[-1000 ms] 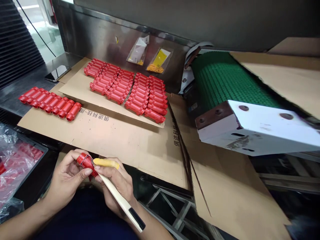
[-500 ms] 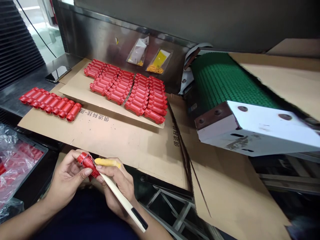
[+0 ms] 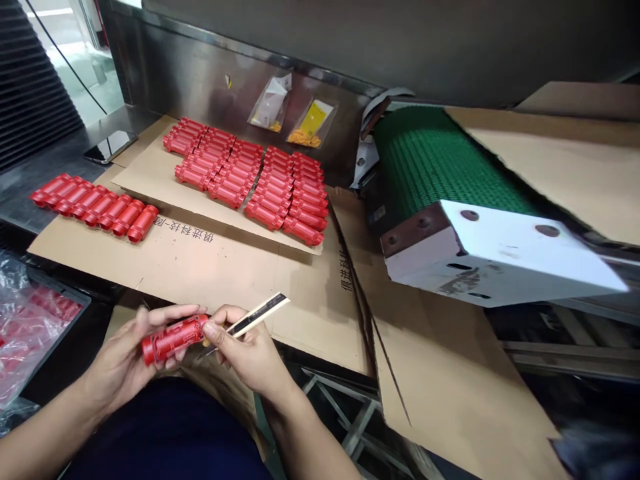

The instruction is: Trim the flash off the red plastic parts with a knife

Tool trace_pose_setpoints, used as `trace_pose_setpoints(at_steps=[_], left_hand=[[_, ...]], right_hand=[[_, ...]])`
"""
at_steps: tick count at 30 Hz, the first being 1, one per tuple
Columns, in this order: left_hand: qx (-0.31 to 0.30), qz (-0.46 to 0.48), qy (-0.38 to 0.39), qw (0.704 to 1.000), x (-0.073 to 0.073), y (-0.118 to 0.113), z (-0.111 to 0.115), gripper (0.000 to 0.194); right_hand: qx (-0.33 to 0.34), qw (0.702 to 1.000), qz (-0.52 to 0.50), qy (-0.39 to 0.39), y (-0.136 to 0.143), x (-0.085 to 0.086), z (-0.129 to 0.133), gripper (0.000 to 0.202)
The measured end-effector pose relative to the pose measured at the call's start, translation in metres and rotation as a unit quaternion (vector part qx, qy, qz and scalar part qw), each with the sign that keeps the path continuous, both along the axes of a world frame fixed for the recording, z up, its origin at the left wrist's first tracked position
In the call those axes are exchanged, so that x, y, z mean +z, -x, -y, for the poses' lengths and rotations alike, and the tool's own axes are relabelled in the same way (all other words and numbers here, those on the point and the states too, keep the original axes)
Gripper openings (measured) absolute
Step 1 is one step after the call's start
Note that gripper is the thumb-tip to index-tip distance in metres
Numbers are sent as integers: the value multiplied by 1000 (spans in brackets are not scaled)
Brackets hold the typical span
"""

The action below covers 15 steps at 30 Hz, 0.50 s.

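My left hand (image 3: 127, 353) cradles a red plastic tube (image 3: 175, 339) with slots and ridged ends, just in front of my body. My right hand (image 3: 255, 353) holds a slim knife-like tool (image 3: 259, 315) by its pale flat handle, which has a black strip at the end. A thin metal tip shows under that hand, beside the tube. The right thumb touches the tube's right end. A yellow finger cover on the right hand is mostly hidden.
Several rows of red tubes (image 3: 235, 170) lie on a cardboard sheet (image 3: 200, 207), with a shorter row (image 3: 95, 205) left. A phone (image 3: 110, 147) and small plastic bags (image 3: 313, 123) lie farther back. A green conveyor belt (image 3: 445, 160) stands right; a bin (image 3: 75, 313) of plastic-wrapped red parts is left.
The tube has turned from steeply tilted to nearly level. The tool's handle has swung from pointing down toward my body to pointing up and right. Both hands still hold their things.
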State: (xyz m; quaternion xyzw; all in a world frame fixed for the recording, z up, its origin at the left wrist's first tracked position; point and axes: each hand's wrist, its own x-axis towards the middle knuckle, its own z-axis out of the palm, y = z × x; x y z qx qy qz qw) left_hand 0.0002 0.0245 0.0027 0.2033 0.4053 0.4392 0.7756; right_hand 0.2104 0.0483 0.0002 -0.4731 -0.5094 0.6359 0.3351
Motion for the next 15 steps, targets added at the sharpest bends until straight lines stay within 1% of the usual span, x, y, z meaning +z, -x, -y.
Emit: trace_pose_setpoints(at_steps=[1, 2, 3, 4, 6, 8, 9, 11, 15], left_hand=[[19, -2, -27, 999, -1, 0, 1, 67], [40, -18, -61, 997, -2, 0, 1, 65], [63, -43, -95, 993, -2, 0, 2, 56], [83, -68, -124, 987, -2, 0, 1, 46], [111, -92, -155, 977, -1, -2, 0, 32], [119, -78, -159, 977, 0, -5, -3, 25], [111, -69, -154, 979, 1, -6, -4, 25], [89, -66, -141, 984, 1, -8, -4, 26], [70, -76, -130, 986, -1, -8, 0, 31]], right_hand=[[-5, 1000, 20, -14, 0, -1, 2, 33], [-11, 997, 51, -55, 0, -2, 5, 30], [-21, 989, 89, -115, 0, -2, 8, 26], [-31, 974, 126, -185, -1, -2, 11, 20], [-62, 930, 169, -321, -4, -1, 16, 11], [-91, 888, 162, -420, -6, 0, 19, 27], [-93, 876, 144, -451, -7, 1, 20, 34], [-78, 868, 99, -481, -5, 0, 21, 41], [-74, 868, 34, -490, 4, -4, 18, 37]])
